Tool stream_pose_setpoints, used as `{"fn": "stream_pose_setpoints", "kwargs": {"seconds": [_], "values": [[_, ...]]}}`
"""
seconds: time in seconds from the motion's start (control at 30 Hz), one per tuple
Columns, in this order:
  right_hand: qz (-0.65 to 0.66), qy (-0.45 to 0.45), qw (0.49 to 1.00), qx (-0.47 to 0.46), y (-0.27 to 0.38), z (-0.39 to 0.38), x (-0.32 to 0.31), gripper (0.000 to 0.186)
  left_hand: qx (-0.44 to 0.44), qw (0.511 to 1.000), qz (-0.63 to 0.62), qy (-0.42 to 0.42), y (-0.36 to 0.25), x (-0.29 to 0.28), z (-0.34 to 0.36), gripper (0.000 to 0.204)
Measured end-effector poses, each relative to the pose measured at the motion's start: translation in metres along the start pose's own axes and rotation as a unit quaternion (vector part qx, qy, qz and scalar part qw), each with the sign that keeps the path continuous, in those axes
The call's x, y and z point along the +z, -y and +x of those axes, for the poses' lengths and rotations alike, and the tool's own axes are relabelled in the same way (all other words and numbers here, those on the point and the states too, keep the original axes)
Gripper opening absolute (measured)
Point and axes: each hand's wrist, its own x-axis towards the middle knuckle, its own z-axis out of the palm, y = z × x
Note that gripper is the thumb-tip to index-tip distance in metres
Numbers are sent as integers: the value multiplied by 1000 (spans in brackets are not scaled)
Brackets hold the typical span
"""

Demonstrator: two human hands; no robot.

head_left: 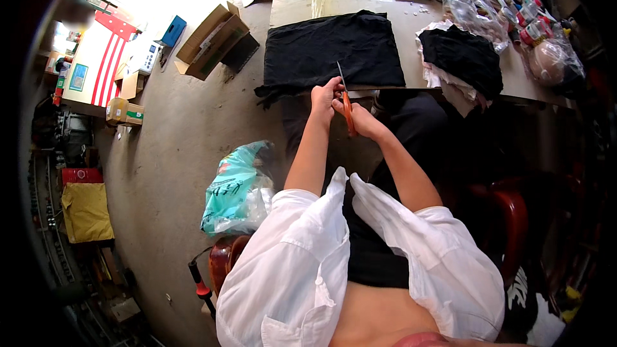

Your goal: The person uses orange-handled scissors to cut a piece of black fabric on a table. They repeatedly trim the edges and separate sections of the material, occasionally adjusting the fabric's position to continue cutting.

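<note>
A pair of scissors with orange handles (348, 113) is in my right hand (365, 122), its blades pointing away from me over the near part of a black cloth (331, 45). The cloth lies spread and slightly wrinkled on the table, its near edge hanging a little at the left corner. Just left of the scissors, my left hand (323, 97) is closed at the cloth's near edge, fingertips beside the blades. Whether those fingers pinch cloth or touch the scissors is too small to tell.
On the table's right sits a pile of black and pale cloths (461, 58), with plastic-bagged items (546, 45) behind it. An open cardboard box (212, 38) stands left of the table. A teal plastic bag (238, 186) rests by my left side, near a red-handled tool (201, 286).
</note>
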Motion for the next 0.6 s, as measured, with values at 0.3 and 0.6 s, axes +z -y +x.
{"fn": "stream_pose_setpoints", "kwargs": {"seconds": [0.3, 0.6], "values": [[81, -51, 995, 3, 2, 3, 9, 71, -33, 997, -55, 32, -2, 0, -2, 21], [101, -51, 992, -63, -5, -7, 5, 55, -43, 997, -47, 47, -1, 1, 2, 24]]}}
